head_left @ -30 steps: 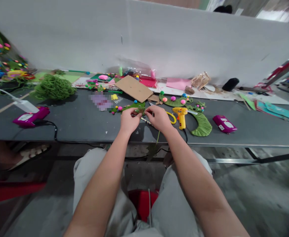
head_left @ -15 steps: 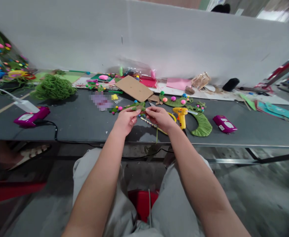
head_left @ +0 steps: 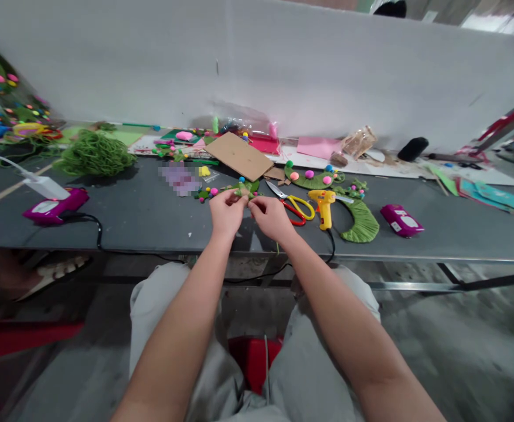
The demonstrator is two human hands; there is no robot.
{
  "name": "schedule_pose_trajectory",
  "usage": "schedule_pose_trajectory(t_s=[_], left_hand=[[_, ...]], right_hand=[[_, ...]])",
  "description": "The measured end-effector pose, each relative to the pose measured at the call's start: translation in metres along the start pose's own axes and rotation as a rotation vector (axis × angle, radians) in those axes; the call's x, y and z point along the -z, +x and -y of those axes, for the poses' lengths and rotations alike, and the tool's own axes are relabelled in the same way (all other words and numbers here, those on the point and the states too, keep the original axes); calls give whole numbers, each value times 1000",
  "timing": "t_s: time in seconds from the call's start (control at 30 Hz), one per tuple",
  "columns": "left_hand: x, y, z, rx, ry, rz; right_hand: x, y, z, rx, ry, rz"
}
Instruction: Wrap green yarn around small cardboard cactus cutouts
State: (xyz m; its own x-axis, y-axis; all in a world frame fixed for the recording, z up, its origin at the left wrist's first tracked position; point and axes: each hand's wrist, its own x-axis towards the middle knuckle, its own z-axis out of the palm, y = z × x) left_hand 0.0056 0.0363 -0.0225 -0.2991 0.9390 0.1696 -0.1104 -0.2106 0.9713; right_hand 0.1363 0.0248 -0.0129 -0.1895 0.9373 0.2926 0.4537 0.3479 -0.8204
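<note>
A small green yarn-wrapped piece (head_left: 242,190) is pinched between the fingertips of both my hands, just above the table. My left hand (head_left: 225,212) grips it from the left, thumb and fingers pressed together. From the other side, the closed fingers of my right hand (head_left: 269,215) meet it; they hide part of the piece. Scissors (head_left: 298,206) with a red and a yellow handle lie right of my right hand. Beyond them are a yellow glue gun (head_left: 324,206) and a green yarn-wrapped crescent (head_left: 362,223).
A heap of green yarn (head_left: 96,153) and a purple device with a white plug (head_left: 57,205) sit at left. Brown cardboard (head_left: 239,155) lies behind my hands, near a pompom-covered green crescent (head_left: 307,177). Another purple device (head_left: 401,221) is at right. A cable hangs along the table's front edge.
My hands have come closer together, the right one shifting left and uncovering the scissors. A striped strip that showed beneath my hands is no longer visible.
</note>
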Motion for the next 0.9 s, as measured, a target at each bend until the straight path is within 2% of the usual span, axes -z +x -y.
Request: schedule_pose_trajectory(t_s=[0.13, 0.3, 0.37, 0.53, 0.7, 0.9], left_hand=[[2, 0, 0, -42, 130, 66], [6, -1, -9, 23, 106, 186], [8, -1, -13, 80, 53, 242], [11, -3, -22, 182, -116, 348], [9, -7, -27, 220, -234, 333], [4, -9, -22, 274, -263, 296]], right_hand=[[12, 0, 1, 33, -99, -50], [29, 7, -3, 2, -18, -74], [35, 9, -4, -50, 75, -38], [46, 6, -1, -214, 416, 146], [35, 4, 5, -329, 662, 118], [8, 3, 7, -382, 735, -34]])
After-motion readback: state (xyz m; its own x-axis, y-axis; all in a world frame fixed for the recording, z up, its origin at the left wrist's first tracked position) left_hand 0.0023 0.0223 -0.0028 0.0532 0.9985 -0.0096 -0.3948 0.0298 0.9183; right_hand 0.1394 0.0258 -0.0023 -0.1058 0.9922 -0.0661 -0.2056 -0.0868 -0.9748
